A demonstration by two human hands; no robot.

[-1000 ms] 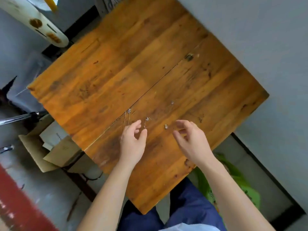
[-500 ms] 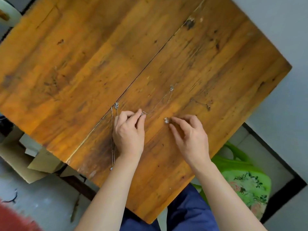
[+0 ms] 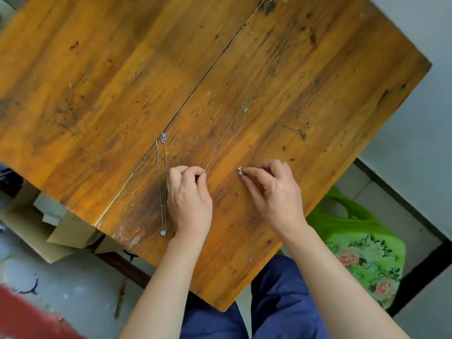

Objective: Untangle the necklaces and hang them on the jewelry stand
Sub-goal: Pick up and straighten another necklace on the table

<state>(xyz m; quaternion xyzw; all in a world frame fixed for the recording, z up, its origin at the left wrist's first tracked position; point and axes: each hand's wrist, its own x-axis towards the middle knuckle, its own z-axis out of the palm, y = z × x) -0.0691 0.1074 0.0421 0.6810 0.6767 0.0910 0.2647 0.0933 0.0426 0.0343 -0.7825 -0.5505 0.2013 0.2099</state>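
Worn orange wooden bench (image 3: 122, 69): fingers (image 3: 201, 176) of my left hand (image 3: 189, 199) pinch a thin silver chain necklace (image 3: 223, 143), those of my right hand (image 3: 274, 194) a small silver pendant (image 3: 241, 171) at its three o'clock. Tugging could tighten tangles.

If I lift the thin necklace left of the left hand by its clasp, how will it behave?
Probably floppy: the necklace is a very fine chain lying flat, so it should hang limp. Its round pendant would likely swing at the bottom. It looks light and might slip from a loose grip.
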